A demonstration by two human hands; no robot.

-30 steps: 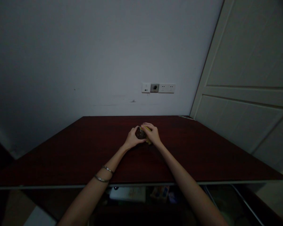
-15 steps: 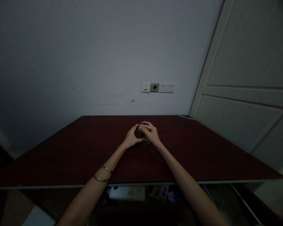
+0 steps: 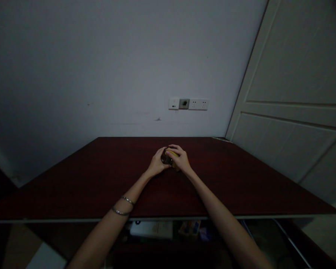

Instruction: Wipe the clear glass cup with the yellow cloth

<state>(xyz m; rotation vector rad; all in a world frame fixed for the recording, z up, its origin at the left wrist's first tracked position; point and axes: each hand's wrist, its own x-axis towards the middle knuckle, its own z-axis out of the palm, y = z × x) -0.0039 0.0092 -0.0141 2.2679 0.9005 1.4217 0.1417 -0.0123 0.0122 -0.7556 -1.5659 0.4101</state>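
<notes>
Over the middle of the dark red table (image 3: 106,179), both hands meet around one small object. My left hand (image 3: 156,163) is curved around the left side of a see-through, shiny glass (image 3: 165,159), its thumb toward me and its fingers on the far side. My right hand (image 3: 182,160) closes on a yellow cloth (image 3: 173,153) and presses it against the right side of the glass. Part of the cloth hangs below the right palm. The fingers hide much of the glass, so its full shape does not show.
Behind the table is a pale wall with a row of sockets (image 3: 188,104). A white panelled door (image 3: 291,112) stands along the right side. Under the front edge, a shelf holds a white flat box (image 3: 151,230) and several small items.
The glass has turned slightly between the hands, and more shine shows on it. Both hands keep nearly the same place and grip. The view has shifted very slightly.
</notes>
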